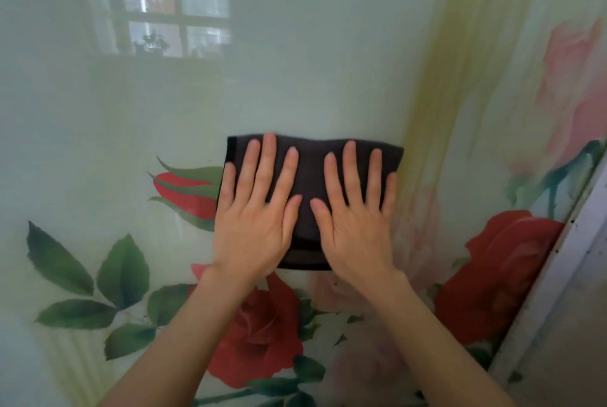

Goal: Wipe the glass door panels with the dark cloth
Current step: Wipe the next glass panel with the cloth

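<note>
A folded dark grey cloth lies flat against the glass door panel, which is pale green with printed red roses and green leaves. My left hand presses on the cloth's left half, palm down, fingers spread and pointing up. My right hand presses on the right half in the same way. The two thumbs nearly touch at the cloth's middle. The lower corners of the cloth are hidden under my palms.
A white door frame runs diagonally along the panel's right side, with specks of dirt on it. A window with a small plant is reflected in the glass at the upper left. A yellowish streak runs down the print.
</note>
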